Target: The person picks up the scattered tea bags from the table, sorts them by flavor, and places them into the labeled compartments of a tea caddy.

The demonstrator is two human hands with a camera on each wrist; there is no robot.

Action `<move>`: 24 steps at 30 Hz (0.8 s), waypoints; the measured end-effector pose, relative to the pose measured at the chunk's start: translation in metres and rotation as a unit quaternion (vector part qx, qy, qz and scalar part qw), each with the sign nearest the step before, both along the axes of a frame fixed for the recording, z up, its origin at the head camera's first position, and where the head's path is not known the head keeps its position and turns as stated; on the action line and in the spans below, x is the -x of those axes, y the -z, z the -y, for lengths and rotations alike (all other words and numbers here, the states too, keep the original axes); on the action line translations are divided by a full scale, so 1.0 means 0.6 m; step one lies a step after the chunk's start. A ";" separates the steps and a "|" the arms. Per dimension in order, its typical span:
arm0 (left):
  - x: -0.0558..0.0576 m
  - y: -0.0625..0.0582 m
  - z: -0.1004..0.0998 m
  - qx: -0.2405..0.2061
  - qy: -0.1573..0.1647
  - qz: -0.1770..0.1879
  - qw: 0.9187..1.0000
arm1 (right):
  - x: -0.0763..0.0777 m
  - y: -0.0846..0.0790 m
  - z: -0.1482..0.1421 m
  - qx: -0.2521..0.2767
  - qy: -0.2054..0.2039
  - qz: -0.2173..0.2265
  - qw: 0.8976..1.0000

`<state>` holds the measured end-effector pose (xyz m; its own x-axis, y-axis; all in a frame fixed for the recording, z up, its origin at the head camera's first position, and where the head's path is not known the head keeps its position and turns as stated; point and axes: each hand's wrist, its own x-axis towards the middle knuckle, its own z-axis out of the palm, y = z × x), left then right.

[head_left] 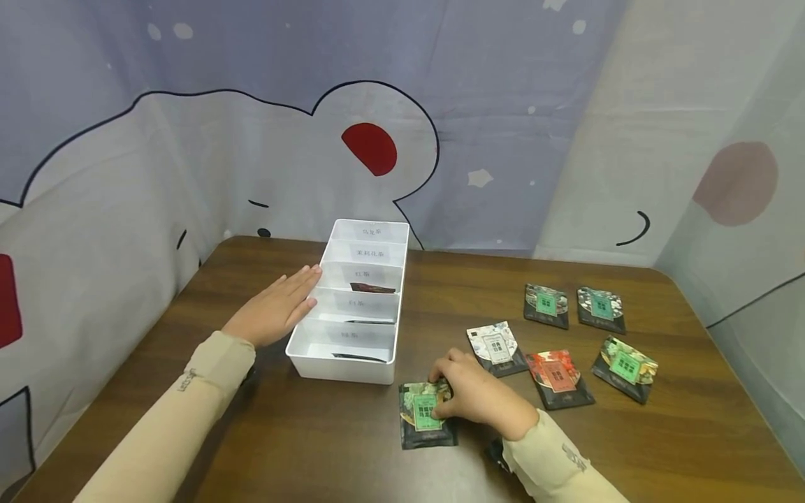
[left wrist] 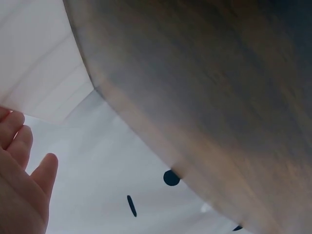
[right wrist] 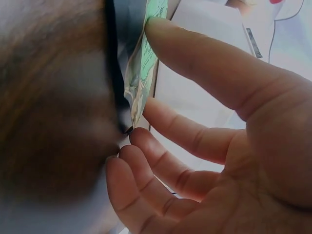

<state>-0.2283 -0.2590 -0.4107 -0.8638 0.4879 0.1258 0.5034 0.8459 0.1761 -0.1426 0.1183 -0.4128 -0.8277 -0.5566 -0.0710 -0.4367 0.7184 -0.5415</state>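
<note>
My right hand (head_left: 474, 395) pinches a green-labelled tea sachet (head_left: 426, 419) in front of the white box. In the right wrist view the thumb (right wrist: 195, 58) presses on the green label, and the other fingers reach the sachet's edge. Whether the sachet is off the table cannot be told. My left hand (head_left: 277, 307) rests with straight fingers against the left wall of the white divided box (head_left: 342, 369). Its compartments carry handwritten labels. A red sachet (head_left: 372, 288) stands in the middle compartment, and dark sachet edges show in the two nearer ones.
On the right of the wooden table (head_left: 302, 447) lie a white sachet (head_left: 497, 347), a red-labelled sachet (head_left: 560, 378), a green one (head_left: 625, 369) and two with teal-green labels, one (head_left: 546, 305) left of the other (head_left: 601, 309). A patterned curtain (head_left: 503, 140) hangs behind.
</note>
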 end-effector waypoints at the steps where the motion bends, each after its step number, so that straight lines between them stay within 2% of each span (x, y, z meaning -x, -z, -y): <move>1: 0.001 0.000 0.000 -0.001 0.000 0.000 1.000 | 0.001 0.000 0.000 0.000 0.001 0.004 1.000; 8: 0.003 -0.004 -0.002 0.007 -0.009 0.014 1.000 | 0.009 0.004 -0.001 0.000 -0.002 0.007 1.000; 17: 0.003 -0.001 -0.003 -0.001 -0.009 0.003 1.000 | 0.017 0.011 -0.008 0.048 -0.016 0.026 0.998; 24: -0.002 0.001 -0.001 -0.007 -0.008 0.006 1.000 | 0.022 0.012 -0.013 0.091 0.013 0.018 0.996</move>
<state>-0.2271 -0.2583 -0.4113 -0.8729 0.4724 0.1220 0.4877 0.8513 0.1933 -0.1558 0.1263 -0.4199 -0.8404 -0.5420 -0.0006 -0.3978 0.6176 -0.6785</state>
